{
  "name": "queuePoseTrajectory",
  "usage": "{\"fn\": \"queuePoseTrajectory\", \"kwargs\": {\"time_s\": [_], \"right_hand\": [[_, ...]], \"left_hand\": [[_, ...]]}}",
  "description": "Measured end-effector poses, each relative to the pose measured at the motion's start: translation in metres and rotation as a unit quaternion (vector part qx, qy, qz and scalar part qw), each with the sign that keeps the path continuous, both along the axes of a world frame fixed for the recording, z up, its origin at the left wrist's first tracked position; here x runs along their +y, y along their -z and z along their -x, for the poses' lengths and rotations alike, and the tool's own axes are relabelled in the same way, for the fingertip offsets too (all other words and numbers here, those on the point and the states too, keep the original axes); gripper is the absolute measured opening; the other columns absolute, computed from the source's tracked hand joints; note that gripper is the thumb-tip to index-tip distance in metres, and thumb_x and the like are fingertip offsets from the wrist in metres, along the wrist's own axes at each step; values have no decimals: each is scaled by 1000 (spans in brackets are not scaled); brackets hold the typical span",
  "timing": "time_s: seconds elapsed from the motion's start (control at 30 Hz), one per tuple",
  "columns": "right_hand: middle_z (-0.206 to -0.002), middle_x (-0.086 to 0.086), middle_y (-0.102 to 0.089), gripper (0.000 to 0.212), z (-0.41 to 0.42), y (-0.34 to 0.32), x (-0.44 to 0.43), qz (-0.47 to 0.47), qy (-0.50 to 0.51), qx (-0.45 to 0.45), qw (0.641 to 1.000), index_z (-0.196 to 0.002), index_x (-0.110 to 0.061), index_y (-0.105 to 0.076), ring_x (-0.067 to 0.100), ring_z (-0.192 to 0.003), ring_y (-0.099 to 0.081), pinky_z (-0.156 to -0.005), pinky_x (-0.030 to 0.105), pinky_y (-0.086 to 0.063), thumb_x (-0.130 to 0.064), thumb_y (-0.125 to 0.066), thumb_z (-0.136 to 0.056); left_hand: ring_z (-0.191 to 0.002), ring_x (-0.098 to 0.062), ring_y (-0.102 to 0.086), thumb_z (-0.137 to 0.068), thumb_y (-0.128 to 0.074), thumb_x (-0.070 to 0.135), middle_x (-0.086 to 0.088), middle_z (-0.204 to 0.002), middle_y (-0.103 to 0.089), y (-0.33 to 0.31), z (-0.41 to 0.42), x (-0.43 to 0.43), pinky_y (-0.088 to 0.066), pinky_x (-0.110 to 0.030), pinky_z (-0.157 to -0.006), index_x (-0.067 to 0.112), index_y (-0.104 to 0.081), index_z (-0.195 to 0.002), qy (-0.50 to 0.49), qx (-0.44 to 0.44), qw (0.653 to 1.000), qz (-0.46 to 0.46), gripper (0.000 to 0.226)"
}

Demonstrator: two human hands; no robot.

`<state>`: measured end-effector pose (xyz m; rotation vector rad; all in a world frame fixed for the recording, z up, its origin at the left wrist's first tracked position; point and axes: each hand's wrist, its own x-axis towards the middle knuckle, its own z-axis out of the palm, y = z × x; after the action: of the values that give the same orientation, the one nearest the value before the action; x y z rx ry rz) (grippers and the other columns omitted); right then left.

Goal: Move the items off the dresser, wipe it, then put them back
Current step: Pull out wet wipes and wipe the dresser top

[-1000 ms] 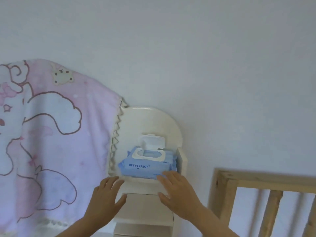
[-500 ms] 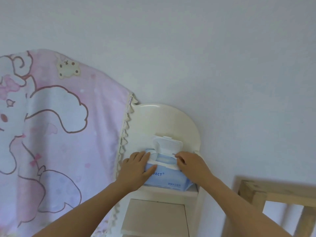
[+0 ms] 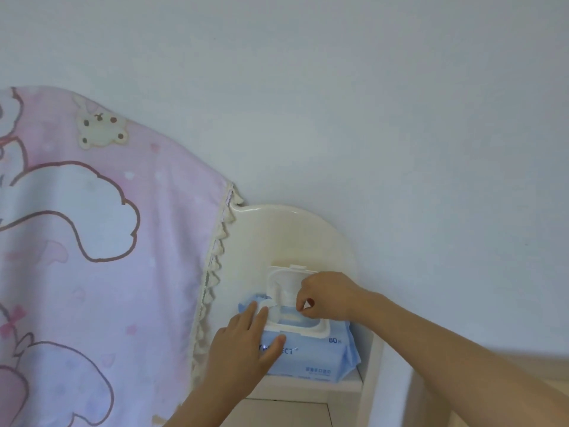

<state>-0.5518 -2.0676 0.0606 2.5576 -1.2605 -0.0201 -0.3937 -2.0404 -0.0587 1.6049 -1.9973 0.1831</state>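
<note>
Drawing a wipe (image 3: 288,318) from the pack (image 3: 311,354) on the dresser (image 3: 292,238): left hand (image 3: 243,343) pressing flat, fingers straight; right hand (image 3: 329,297) pinching the wipe. Next, likely: pulling upward, holding pack down.

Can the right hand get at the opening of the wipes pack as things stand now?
Probably yes. The lid stands open, the right hand is at the opening, and the left hand lies on the wipes pack beside it.
</note>
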Motion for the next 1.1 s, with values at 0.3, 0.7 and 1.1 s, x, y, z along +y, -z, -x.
{"fn": "queuePoseTrajectory", "kwargs": {"time_s": [0.3, 0.7, 1.1], "right_hand": [[-68, 0, -51, 21, -28, 3, -16, -18, -4, 105, 994, -66, -6, -64, 27, -92, -57, -66, 32, -41, -10, -50, -82], [-56, -3, -40, 32, -42, 10, -17, 5, 8, 181, 984, -55, -14, -44, 19, -72, -48, -60, 26, -38, -9, -49, -86], [-54, -10, -39, 31, -21, 10, -18, -24, -19, -36, 999, -54, -20, -39, 10, -54, -36, -51, 18, -28, -9, -58, -76]], "left_hand": [[-130, -10, -34, -55, 13, 66, 7, -155, -14, -2, -2, -3, -34, -23, -96, 27, -22, -143, -3, 26, 999, 34, 102], [-130, -14, -35, -55, 12, 66, 4, -155, -15, 1, -3, -3, -36, -27, -94, 25, -21, -143, 0, 12, 1000, 17, 103], [-130, -13, -34, -57, 11, 68, 5, -155, -15, 1, -3, -2, -36, -25, -94, 25, -20, -144, 1, -3, 1000, 5, 101]]}}
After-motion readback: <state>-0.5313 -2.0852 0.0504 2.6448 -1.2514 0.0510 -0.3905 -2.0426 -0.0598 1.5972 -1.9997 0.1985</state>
